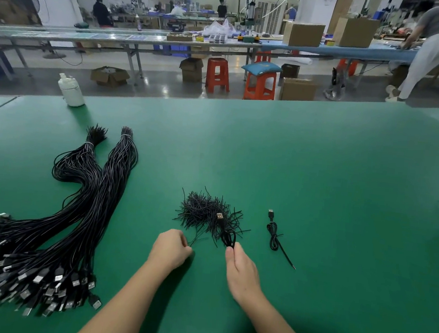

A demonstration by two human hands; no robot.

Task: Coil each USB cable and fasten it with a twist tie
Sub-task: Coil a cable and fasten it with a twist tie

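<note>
- On the green table [319,162], near the front edge, the right hand [243,272] pinches a small coiled cable [228,238] between thumb and fingers; the plug of this cable [219,216] lies on top of the pile of twist ties [203,212].
- Beside it, the left hand [171,249] is curled with its fingertips pressed together, close to a loose tie at the near edge of the pile. I cannot tell if it really holds a tie, because the tie is too thin to see.
- One finished cable [273,234] lies to the right, apart from the pile, already bound at its middle.
- Two big bundles of uncoiled cables [76,207] wait on the left side, so most of the work is not yet done.
- I think the main risk is that the coil springs open if the right pinch loosens before the tie is around it.
- Another risk: the left hand may drag several ties together, because they are tangled, or the plug may catch in the pile.
</note>
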